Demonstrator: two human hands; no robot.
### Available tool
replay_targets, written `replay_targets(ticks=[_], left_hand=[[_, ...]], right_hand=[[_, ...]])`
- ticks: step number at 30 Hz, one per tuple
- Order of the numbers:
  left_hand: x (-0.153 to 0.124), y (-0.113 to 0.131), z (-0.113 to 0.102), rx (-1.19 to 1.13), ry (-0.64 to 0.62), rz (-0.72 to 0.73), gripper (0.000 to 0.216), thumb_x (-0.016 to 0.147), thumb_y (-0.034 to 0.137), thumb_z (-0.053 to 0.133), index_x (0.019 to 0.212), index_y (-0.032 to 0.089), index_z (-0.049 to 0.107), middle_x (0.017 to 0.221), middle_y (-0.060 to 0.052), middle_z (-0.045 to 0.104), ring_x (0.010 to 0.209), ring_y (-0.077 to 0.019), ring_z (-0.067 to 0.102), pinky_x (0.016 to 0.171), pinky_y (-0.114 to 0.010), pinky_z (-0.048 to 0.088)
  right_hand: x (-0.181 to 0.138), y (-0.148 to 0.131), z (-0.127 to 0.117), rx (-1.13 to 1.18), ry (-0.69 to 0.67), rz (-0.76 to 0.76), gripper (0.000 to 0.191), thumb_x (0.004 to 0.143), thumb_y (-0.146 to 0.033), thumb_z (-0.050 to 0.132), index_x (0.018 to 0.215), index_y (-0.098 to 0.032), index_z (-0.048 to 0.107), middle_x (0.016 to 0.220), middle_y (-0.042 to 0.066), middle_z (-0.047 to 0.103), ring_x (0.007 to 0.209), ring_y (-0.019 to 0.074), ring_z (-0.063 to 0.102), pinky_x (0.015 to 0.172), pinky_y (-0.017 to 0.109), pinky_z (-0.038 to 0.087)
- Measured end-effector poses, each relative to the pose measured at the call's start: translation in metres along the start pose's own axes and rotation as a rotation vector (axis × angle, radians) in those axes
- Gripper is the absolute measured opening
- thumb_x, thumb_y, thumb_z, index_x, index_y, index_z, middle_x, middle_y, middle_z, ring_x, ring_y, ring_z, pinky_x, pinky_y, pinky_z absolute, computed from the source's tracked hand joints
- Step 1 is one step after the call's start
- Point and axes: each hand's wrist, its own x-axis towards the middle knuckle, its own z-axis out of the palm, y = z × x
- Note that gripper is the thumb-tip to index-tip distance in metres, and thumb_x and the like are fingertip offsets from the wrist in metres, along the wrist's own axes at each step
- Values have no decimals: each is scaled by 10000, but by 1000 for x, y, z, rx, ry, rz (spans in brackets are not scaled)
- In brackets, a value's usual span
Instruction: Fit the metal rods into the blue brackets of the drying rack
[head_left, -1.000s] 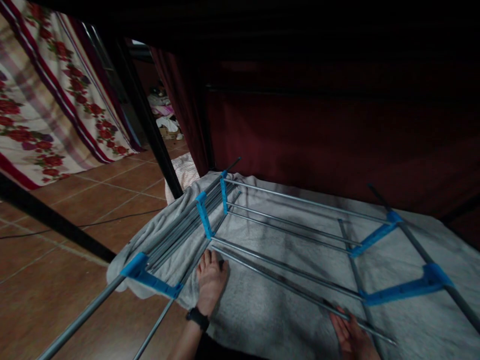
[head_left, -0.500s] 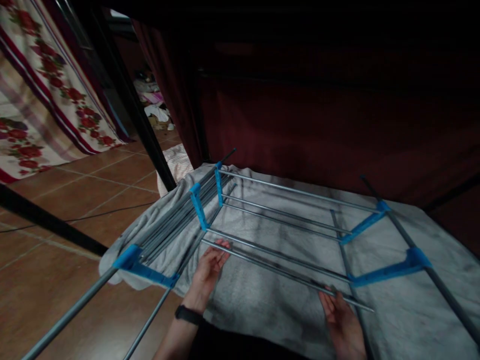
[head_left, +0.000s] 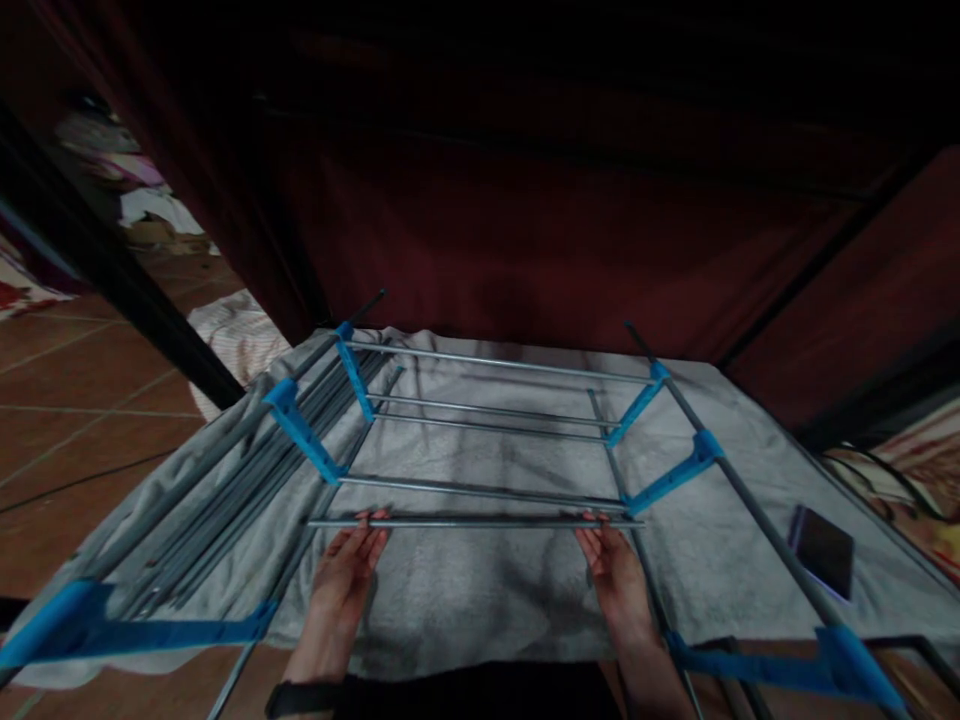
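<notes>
A thin grey metal rod (head_left: 480,523) lies crosswise in front of me, held near both ends. My left hand (head_left: 346,572) is closed round its left part with the fingertips, palm up. My right hand (head_left: 616,575) grips the right part the same way. Just beyond the rod is a rack frame of grey tubes with blue plastic brackets (head_left: 304,430) on its left side and another blue bracket (head_left: 673,480) on the right. Several crossbars (head_left: 495,490) join the two sides. The held rod's ends are over the lower side tubes; whether they touch, I cannot tell.
Several loose rods (head_left: 247,480) lie inside the left side of the frame. Under everything is a grey blanket (head_left: 465,600). A phone (head_left: 823,552) lies on it at the right. Dark red curtain (head_left: 510,250) hangs behind; a black post (head_left: 120,250) slants at the left.
The view has turned right, bringing the phone into sight. The rod has gone from slanting to nearly level across the frame, with both hands on it.
</notes>
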Motion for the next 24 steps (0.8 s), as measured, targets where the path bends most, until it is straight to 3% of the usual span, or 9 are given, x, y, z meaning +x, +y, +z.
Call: replay_targets(ticks=[4,8,14,18,24], left_hand=[[6,-3,-1,2,29,12,212,881,43,674,757,215,675,842,10,797,883,-166,809,1009,-365,649],[7,-4,4,-41,42,0,230,920,50,658,766,215,706,808,16,790,863,-145,788,1078,-383,621],[0,-3,9,20,17,-74,227,962,50,636,783,176,697,785,-31,784,756,-143,781,873,-298,665],[-6,-9,8,58,-55,-66,210,956,84,653,775,184,692,868,-65,806,851,-173,812,881,-295,669],[-5,-17,0,228,-147,40,153,924,176,663,793,249,693,974,-90,829,1155,-282,798,1047,-424,646]], right_hand=[[3,-6,-10,-17,14,-55,312,706,-404,922,912,-242,753,952,24,834,939,207,808,889,337,678],[9,-6,-18,-30,61,-44,359,655,-415,947,880,-245,725,906,2,826,906,201,807,881,345,680],[8,1,-21,-75,88,-17,399,611,-485,952,828,-253,709,818,-26,797,833,199,796,810,333,685],[6,2,-24,-102,77,-18,423,599,-495,961,870,-251,748,874,-25,811,858,200,793,806,332,686],[14,0,-38,-150,2,-4,351,640,-423,959,863,-228,771,940,24,824,922,213,803,887,327,678]])
